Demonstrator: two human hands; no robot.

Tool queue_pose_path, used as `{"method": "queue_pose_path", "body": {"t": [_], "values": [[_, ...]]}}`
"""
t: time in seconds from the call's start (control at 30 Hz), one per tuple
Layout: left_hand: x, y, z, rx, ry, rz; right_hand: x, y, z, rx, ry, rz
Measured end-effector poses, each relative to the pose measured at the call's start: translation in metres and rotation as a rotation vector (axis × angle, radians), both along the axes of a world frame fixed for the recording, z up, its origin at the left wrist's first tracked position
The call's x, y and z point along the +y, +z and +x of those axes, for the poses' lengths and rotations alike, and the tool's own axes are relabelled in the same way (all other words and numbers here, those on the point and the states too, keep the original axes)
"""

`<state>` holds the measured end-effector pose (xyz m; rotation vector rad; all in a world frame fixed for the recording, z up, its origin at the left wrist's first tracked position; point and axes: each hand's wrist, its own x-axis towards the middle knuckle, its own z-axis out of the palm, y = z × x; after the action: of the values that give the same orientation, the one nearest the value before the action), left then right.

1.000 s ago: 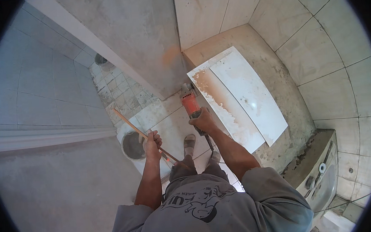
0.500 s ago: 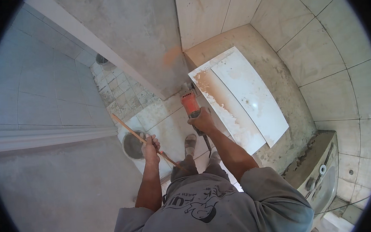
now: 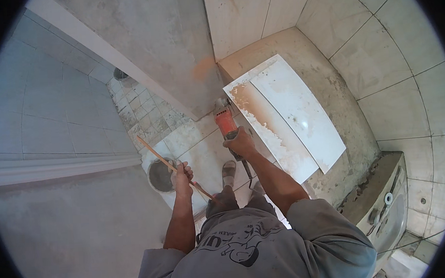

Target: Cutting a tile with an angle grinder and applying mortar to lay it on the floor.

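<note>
- Nearest me is one grey short-sleeved cloth shirt (image 3: 249,239), dark lettering and a cartoon figure printed on its front.
- Past it I count two feet on pale, dusty floor tiles (image 3: 203,153); one wears a dark sandal (image 3: 228,168).
- My left grip (image 3: 182,174) is curled around one long, thin orange-brown rod (image 3: 154,151), which slants across one round bucket of grey material (image 3: 160,174).
- My right grip (image 3: 241,143) is closed on the black handle of one orange-red power grinder (image 3: 225,122); its metal head sits just beside the panels, contact unclear to me.
- To its right are two flat white rectangular panels, overlapping on a rough concrete ledge (image 3: 351,126): the upper panel (image 3: 297,109) is cleaner, the lower panel (image 3: 256,106) carries brown dust.
- One basin (image 3: 393,225) stands lower right.
- Large cream tiles (image 3: 388,103) cover the right wall.
- Farther off, at upper left, one dark grey bucket (image 3: 120,74) stands by small, stained square tiles (image 3: 141,107).
</note>
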<state>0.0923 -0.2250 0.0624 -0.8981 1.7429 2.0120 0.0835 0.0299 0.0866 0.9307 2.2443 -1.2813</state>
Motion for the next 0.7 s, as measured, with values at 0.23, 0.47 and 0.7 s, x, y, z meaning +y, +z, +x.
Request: {"method": "queue_pose_path", "body": {"t": [0.23,0.47,0.7], "values": [[-0.012,-0.007,0.01,0.009,-0.029,0.026,-0.002,-0.01,-0.012,0.045,0.016,0.066],[-0.02,-0.011,0.006,0.0,-0.002,0.123,-0.002,0.017,0.001,0.064,0.081,-0.02],[0.01,0.006,0.014,0.076,-0.193,0.076,-0.015,0.035,0.055,0.175,0.078,-0.113]]}}
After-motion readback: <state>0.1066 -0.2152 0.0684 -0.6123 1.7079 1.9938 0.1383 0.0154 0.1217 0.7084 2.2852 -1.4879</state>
